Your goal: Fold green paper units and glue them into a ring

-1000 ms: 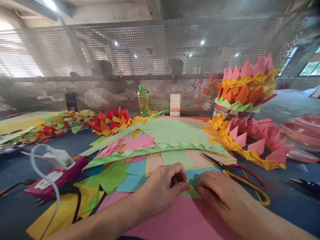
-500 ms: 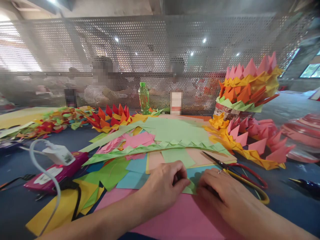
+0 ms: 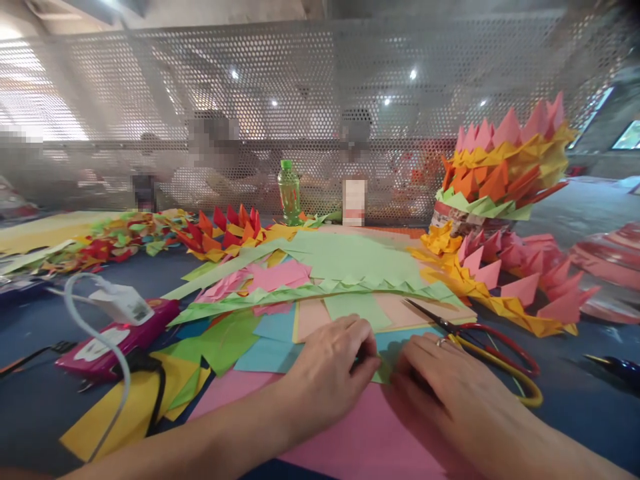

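Between my two hands lies a small piece of light green paper [image 3: 383, 372], mostly hidden by my fingers. My left hand [image 3: 336, 365] pinches its left side with thumb and forefinger. My right hand [image 3: 434, 373], a ring on one finger, is closed over its right side; the fingertips are partly hidden. Beneath both hands spreads a large pink paper sheet [image 3: 360, 433]. Scissors [image 3: 455, 328] with red and yellow handles lie against the far side of my right hand. Beyond the hands runs a folded light green paper strip [image 3: 350, 288] with a row of points.
A purple power strip [image 3: 107, 353] with a white charger [image 3: 123, 303] and cables sits left. Right stand tiered folded-paper points [image 3: 505, 163], with yellow and pink chains in front. A green bottle [image 3: 289, 193] is at the back, before a perforated metal screen [image 3: 300, 80]. A pen [image 3: 613, 367] lies right.
The view has shifted slightly. Both hands stay around the green paper, with only small finger movements.
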`<action>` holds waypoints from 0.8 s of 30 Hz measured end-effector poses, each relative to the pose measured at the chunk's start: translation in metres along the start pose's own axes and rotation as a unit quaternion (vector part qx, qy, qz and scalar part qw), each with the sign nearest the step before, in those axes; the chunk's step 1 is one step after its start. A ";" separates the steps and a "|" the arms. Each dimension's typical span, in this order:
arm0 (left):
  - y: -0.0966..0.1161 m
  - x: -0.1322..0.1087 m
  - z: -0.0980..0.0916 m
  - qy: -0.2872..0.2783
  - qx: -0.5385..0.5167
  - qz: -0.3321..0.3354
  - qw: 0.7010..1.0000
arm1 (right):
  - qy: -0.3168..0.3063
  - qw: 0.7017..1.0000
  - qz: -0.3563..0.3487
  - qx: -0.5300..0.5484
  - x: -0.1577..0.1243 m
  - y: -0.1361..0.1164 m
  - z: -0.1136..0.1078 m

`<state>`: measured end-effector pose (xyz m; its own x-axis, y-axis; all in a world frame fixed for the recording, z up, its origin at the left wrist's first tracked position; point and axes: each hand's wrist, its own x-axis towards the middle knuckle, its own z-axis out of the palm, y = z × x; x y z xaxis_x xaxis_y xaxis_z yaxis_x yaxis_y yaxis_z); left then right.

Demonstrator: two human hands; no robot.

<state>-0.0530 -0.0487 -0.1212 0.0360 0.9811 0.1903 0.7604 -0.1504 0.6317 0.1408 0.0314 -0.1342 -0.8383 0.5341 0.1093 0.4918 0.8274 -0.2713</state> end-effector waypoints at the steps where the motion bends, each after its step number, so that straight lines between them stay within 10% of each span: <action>1: 0.001 0.000 0.000 -0.001 0.006 0.002 1.000 | 0.000 1.000 0.001 0.000 0.000 0.001 0.000; 24: -0.009 -0.003 0.003 0.022 -0.005 0.052 0.998 | 0.005 0.989 -0.018 0.149 0.010 -0.006 -0.013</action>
<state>-0.0576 -0.0496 -0.1294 0.0863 0.9538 0.2877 0.7478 -0.2528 0.6139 0.1320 0.0337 -0.1194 -0.8515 0.5073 0.1329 0.3688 0.7594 -0.5359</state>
